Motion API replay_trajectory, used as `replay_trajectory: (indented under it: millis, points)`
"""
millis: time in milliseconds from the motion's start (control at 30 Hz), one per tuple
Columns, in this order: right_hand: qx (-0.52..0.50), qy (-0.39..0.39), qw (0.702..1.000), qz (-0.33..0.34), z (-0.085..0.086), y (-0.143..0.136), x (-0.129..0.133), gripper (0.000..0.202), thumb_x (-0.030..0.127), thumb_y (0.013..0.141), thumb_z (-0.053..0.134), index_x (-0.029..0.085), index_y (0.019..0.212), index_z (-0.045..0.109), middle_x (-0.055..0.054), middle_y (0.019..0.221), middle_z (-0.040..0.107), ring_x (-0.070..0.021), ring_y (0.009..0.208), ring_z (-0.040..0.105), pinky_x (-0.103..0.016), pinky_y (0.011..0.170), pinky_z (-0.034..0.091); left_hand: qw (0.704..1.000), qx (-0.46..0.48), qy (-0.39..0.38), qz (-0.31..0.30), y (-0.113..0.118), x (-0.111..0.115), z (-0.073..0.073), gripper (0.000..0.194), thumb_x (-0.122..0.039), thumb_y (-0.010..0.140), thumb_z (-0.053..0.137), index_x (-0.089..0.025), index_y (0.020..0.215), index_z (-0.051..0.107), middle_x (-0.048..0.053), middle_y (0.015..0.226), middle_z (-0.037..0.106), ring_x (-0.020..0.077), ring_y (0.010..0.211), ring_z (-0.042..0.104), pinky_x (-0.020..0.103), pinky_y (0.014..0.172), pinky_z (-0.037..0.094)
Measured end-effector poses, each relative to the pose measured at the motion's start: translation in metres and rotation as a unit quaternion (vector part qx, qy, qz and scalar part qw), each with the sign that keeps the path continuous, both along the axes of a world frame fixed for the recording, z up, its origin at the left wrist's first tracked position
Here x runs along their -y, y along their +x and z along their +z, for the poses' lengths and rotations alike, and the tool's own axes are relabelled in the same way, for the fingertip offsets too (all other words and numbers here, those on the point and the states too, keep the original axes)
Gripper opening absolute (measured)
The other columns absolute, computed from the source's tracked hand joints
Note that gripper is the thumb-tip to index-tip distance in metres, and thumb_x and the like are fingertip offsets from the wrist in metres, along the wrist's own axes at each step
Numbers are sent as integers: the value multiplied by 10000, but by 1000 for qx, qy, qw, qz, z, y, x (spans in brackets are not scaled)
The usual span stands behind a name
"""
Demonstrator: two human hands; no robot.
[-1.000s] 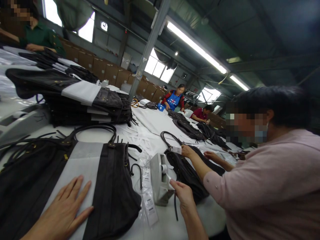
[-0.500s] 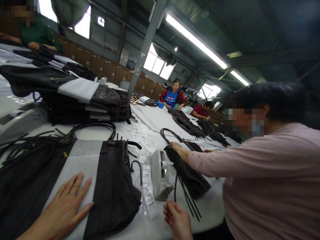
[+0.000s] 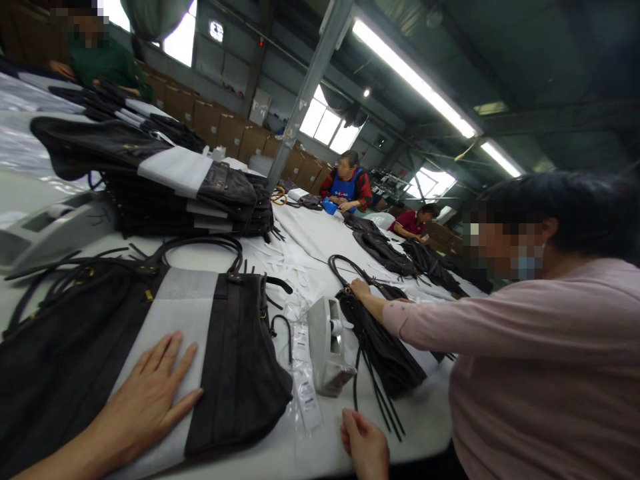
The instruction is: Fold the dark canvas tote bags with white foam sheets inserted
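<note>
My left hand lies flat with its fingers stretched on a white paper band. The band wraps the middle of a dark grey handbag, which lies on its side with its looped handles pointing away from me. Low by the near table edge, my right hand is closed, thumb and fingertips together; whatever is in the pinch is hidden or too small to name. Just beyond it stands a grey tape dispenser. Between the dispenser and the bag lie clear plastic sleeves with white labels.
A stack of banded dark bags rises at the back left, beside another tape dispenser. On my right, a co-worker in a pink top has a hand on another dark bag. More people and bags line the far table.
The whole view has shifted slightly, moving the scene to the right. My left hand stays flat on the band and my right stays closed. The far person in the blue apron has drawn their hands together.
</note>
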State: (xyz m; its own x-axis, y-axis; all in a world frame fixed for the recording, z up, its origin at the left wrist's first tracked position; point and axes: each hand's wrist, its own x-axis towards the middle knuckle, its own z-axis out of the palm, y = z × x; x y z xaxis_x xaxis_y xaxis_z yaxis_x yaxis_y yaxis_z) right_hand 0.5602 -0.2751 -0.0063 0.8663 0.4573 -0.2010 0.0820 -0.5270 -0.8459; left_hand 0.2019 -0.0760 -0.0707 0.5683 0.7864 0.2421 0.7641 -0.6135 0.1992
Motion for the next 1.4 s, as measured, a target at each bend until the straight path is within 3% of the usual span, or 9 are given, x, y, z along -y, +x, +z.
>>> replay_trajectory:
  millis: [67, 133, 267, 433, 567, 800, 967, 1233, 1400]
  points:
    - [82, -55, 992, 73, 16, -4, 9, 548, 707, 564, 628, 170, 654, 688, -44, 534, 620, -203, 539, 593, -287, 516, 471, 1000, 2, -11, 2, 0, 1, 3, 729, -645, 837, 419, -158, 1379, 449, 240, 1468, 345, 383, 1387, 253, 503, 1097, 266]
    - [175, -108, 962, 182, 42, -10, 11, 469, 657, 674, 586, 202, 687, 699, -54, 581, 650, -217, 578, 611, -299, 570, 478, 1000, 7, -24, 2, 0, 1, 7, 729, -639, 846, 409, -153, 1389, 432, 233, 1486, 316, 377, 1402, 217, 509, 1104, 251]
    - [304, -175, 849, 396, 106, -28, -9, 380, 521, 858, 462, 241, 766, 702, -57, 716, 682, -204, 659, 626, -296, 656, 457, 999, 20, -50, 3, 1, 1, 13, 740, -644, 849, 400, -143, 1393, 422, 219, 1509, 278, 374, 1415, 178, 517, 1113, 234]
    - [333, -186, 712, 590, 165, -69, -76, 318, 394, 922, 428, 257, 821, 697, -29, 698, 641, -169, 693, 617, -247, 628, 418, 996, 26, -88, 9, 1, 2, 26, 756, -650, 853, 383, -143, 1415, 385, 235, 1514, 249, 376, 1417, 166, 515, 1123, 214]
    - [352, -178, 610, 688, 184, -109, -152, 240, 240, 882, 499, 251, 750, 699, -13, 695, 647, -146, 663, 599, -230, 594, 375, 992, 29, -122, 6, 2, 0, 36, 775, -672, 854, 350, -169, 1443, 331, 223, 1534, 191, 379, 1424, 122, 533, 1124, 214]
    - [382, -127, 479, 780, 176, -187, -291, 198, 116, 766, 611, 254, 782, 752, 17, 733, 723, -133, 690, 636, -211, 586, 343, 988, 42, -149, 0, 2, -4, 39, 802, -669, 857, 352, -164, 1472, 248, 211, 1553, 81, 387, 1428, 31, 569, 1131, 197]
    - [437, -184, 400, 785, 159, -241, -347, 184, 97, 705, 671, 242, 773, 762, 27, 709, 727, -119, 661, 644, -198, 559, 348, 983, 54, -175, -7, 2, -7, 40, 809, -665, 854, 368, -181, 1483, 209, 197, 1555, 32, 405, 1418, 1, 598, 1133, 179]
    - [460, -211, 372, 778, 103, -288, -391, 151, 80, 565, 793, 187, 653, 735, -48, 711, 728, -223, 735, 687, -266, 665, 461, 971, 50, -235, -21, 2, -14, 44, 856, -650, 827, 433, -161, 1486, 191, 210, 1536, 0, 437, 1396, -26, 642, 1121, 179]
    - [464, -213, 393, 765, 63, -293, -411, 230, 58, 492, 819, 181, 659, 721, -60, 757, 731, -234, 802, 685, -290, 736, 481, 965, 55, -256, -33, 3, -17, 39, 864, -632, 831, 438, -144, 1490, 165, 242, 1517, -31, 437, 1384, -67, 659, 1118, 158]
